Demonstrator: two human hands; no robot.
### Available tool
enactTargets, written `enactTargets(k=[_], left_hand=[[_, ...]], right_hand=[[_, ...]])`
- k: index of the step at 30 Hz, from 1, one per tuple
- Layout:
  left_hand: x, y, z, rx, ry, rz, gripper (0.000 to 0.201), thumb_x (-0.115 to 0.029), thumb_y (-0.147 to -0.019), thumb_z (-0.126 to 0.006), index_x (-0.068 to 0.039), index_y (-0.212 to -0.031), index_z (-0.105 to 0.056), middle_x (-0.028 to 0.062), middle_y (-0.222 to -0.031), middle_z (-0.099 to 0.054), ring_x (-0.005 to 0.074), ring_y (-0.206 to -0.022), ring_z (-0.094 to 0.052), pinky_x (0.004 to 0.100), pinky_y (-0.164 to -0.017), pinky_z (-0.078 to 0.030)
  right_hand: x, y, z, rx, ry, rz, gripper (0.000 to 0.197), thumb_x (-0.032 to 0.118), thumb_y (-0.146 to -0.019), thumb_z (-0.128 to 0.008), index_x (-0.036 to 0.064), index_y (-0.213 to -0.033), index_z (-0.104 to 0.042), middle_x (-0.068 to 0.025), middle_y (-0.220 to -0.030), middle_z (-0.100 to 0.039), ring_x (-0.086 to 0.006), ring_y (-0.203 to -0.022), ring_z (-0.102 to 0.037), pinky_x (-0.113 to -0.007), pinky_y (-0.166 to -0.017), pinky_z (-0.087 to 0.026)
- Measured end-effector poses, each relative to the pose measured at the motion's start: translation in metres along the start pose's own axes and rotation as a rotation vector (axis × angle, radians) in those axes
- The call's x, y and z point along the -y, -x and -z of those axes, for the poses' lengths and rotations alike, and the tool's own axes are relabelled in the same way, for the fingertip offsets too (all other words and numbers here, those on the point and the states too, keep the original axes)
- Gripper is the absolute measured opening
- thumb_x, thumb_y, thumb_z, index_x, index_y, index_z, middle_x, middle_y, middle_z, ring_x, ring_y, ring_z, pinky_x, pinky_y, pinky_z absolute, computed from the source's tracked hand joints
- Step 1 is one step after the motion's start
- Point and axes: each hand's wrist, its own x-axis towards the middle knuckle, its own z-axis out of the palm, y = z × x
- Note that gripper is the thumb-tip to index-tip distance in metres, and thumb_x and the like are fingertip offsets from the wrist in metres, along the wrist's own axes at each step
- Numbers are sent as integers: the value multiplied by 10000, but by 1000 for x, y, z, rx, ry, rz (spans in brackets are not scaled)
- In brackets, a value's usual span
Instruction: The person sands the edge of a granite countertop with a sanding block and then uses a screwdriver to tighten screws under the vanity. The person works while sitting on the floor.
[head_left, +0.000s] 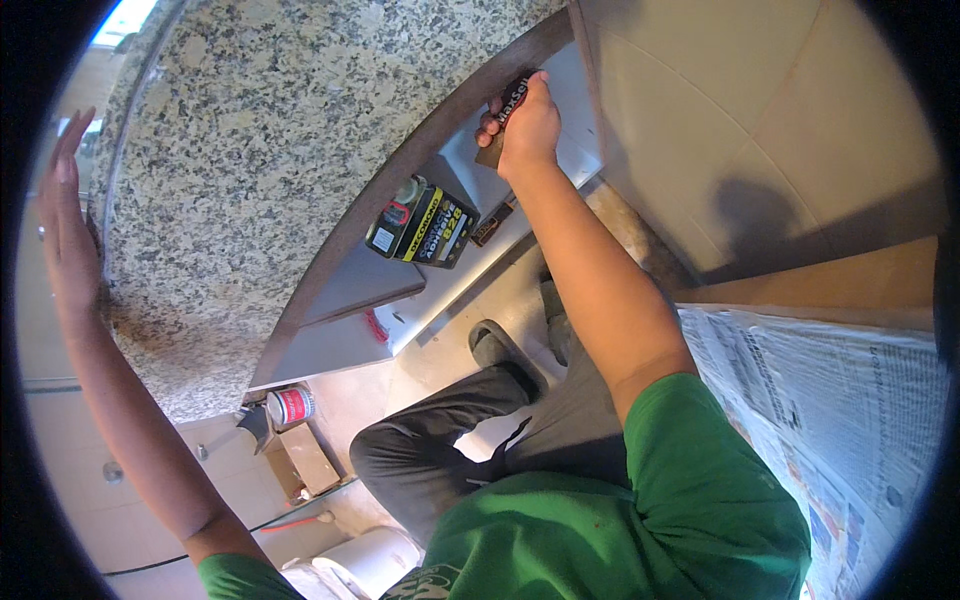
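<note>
R hand [528, 125] fingers wrapped on dark tube [506, 118], tip pressed at brown table edge [400, 175] nr far corner. L hand [65, 225] open, flat, at table's left edge. Looks mid-job; bead not visible, can't tell how much edge is left.

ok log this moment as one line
left hand: open, flat on speckled granite countertop | right hand: gripping dark brown tube at brown counter edge

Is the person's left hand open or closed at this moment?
Open: the left hand is raised with fingers extended flat beside the granite countertop, holding nothing.
</note>
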Motion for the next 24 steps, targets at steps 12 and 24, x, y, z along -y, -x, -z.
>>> enactTargets(k=[12, 24], left_hand=[[3, 0, -1, -12, -1, -18, 538, -412, -1099, -338, -44, -1389, -603, 159, -1449, -572, 300, -1441, -434, 445, -1226, -263], [-2, 1, 0, -19, 16, 36, 551, -439, -1099, -341, -52, -1379, -615, 174, -1453, -559, 311, -1424, -446, 445, -1214, -278]], right_hand=[[3, -5, -3, -25, 65, -1, 449, 514, -1072, -349, 105, -936, -477, -78, -697, -495, -208, -474, -450, -394, -431, -376], [2, -14, -13, -95, 89, -38, 477, 525, -1057, -346, 95, -900, -479, -68, -689, -459, -214, -483, -425, -397, -446, -352]])
